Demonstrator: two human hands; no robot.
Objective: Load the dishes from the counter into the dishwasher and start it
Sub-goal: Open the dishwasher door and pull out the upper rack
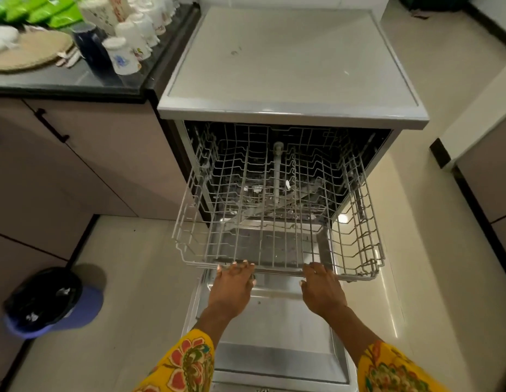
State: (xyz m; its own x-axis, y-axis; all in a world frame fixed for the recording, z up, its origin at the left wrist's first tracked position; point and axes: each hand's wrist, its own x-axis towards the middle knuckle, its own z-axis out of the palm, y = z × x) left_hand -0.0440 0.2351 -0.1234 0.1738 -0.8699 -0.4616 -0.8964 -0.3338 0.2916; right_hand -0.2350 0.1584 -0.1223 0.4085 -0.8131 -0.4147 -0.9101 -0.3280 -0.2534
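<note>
Dishwasher open, door dropped flat toward the floor. Wire rack drawn most of the way out above the door, no dishes in it.

Left hand and right hand both at the rack's front rail, 1 left of centre, 1 right of centre. Fingers of each curled over the rail, clamped on the wire; thumbs not clearly seen.

Dishes untouched on the counter, far left: white cups upside down near the counter's right edge, 1 dark cup among them, round woven mat further left. Far end of the counter blurred.

Risks, as judged:
- Uneven pull from the 2 hands could skew the rack and jam it on its runners.
- Pulling too far could bring the rack off its rails.
- Cups packed close by the counter's right edge; a careless reach could knock 1 off to the floor.

Room: open floor on both sides of the door. Bin on the floor at lower left, well apart from the door but near the likely path to the counter. Cabinet corner close on the right.
</note>
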